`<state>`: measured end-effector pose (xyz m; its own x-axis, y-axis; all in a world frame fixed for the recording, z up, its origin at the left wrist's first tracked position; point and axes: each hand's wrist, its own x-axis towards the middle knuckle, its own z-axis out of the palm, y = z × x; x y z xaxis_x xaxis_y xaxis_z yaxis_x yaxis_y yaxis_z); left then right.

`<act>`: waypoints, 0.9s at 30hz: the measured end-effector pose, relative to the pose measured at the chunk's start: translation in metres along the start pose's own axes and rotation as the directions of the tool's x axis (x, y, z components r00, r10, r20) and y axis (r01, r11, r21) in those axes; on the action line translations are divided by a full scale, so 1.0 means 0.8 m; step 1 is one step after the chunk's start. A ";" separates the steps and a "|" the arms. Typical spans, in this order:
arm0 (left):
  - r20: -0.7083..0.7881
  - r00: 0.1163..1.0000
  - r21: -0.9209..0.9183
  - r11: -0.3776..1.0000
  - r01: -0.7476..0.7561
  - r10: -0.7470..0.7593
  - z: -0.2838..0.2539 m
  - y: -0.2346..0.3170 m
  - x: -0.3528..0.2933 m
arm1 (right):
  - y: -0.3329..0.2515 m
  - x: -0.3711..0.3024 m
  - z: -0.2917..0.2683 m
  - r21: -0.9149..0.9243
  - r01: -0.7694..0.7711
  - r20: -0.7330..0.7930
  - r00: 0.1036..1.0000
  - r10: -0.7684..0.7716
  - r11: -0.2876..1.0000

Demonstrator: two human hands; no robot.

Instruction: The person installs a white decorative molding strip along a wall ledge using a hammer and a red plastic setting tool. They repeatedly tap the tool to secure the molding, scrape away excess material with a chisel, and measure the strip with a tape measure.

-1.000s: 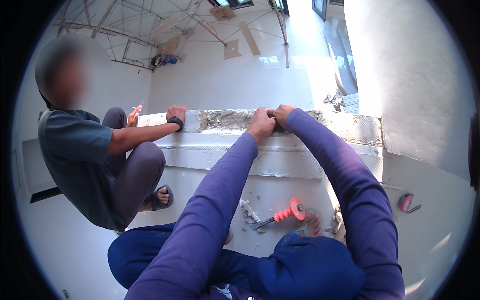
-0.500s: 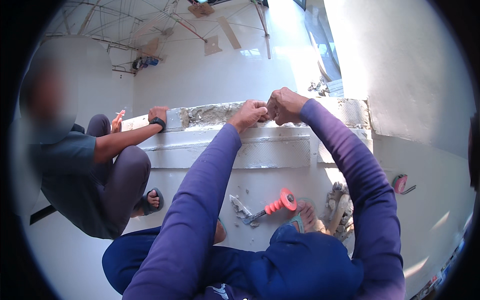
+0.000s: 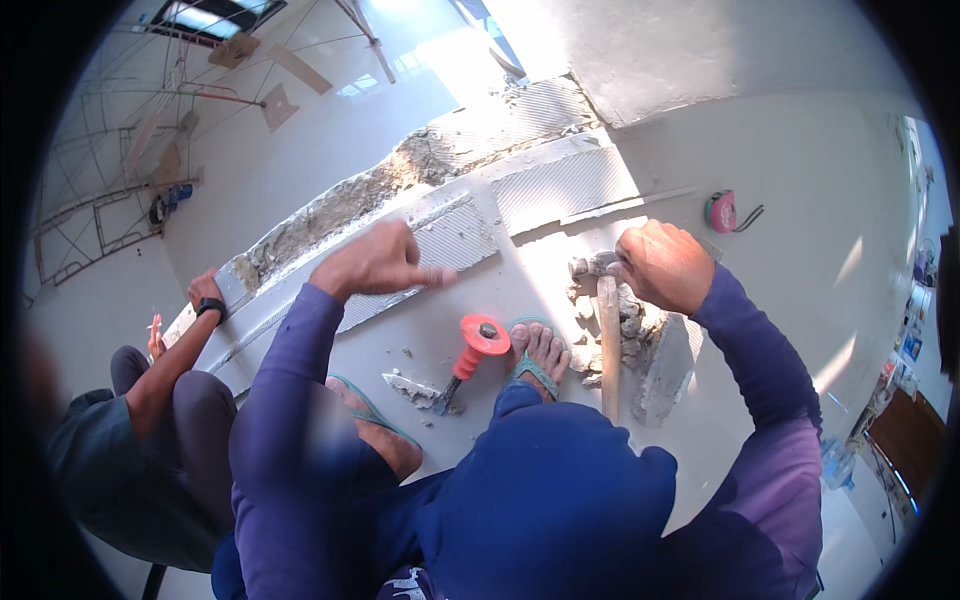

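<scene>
My left hand (image 3: 372,260) hovers over the grooved step face, its thumb stretched out and blurred at the tip; nothing shows in it. My right hand (image 3: 665,265) is closed beside the head of a hammer (image 3: 609,345), whose wooden handle lies across broken rubble (image 3: 632,315). What its fingers hold, if anything, is hidden. Between my feet and the step lies a chisel (image 3: 470,360) with a red ribbed grip and round hand guard. Its blade rests by a white broken chip (image 3: 410,390). The ledge (image 3: 330,215) in front has a rough, chipped-out top.
At the left another person crouches, a hand with a dark wristband (image 3: 207,300) on the ledge. A pink tape measure (image 3: 722,212) lies on the floor at the right. Metal scaffolding (image 3: 100,210) stands beyond the ledge. A larger rubble slab (image 3: 668,370) lies right of the hammer.
My view has turned right. My hands, close together over the ledge before, have parted: the right has come down to the hammer and rubble, the left has drawn back from the ledge.
</scene>
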<state>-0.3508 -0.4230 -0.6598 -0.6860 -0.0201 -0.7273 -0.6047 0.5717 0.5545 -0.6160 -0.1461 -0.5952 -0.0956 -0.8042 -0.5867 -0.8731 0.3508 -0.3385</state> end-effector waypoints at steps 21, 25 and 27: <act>-0.575 0.815 -0.421 0.825 -0.376 0.078 0.200 0.069 -0.064 | -0.014 -0.012 0.137 0.464 -0.424 -0.176 0.817 0.549 0.778; -0.460 0.884 -0.493 0.804 -0.332 0.083 0.118 0.091 -0.085 | -0.003 -0.010 0.153 0.430 -0.361 -0.290 0.813 0.505 0.827; -0.335 0.942 -0.668 0.708 -0.229 -0.011 0.063 0.112 -0.121 | -0.017 -0.014 0.147 0.448 -0.348 -0.313 0.802 0.509 0.824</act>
<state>-0.3184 -0.3282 -0.5603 -0.7752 -0.3003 -0.5557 -0.5410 -0.1386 0.8295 -0.5469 -0.0856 -0.6709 -0.6709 -0.6165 -0.4121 -0.4719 0.7836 -0.4040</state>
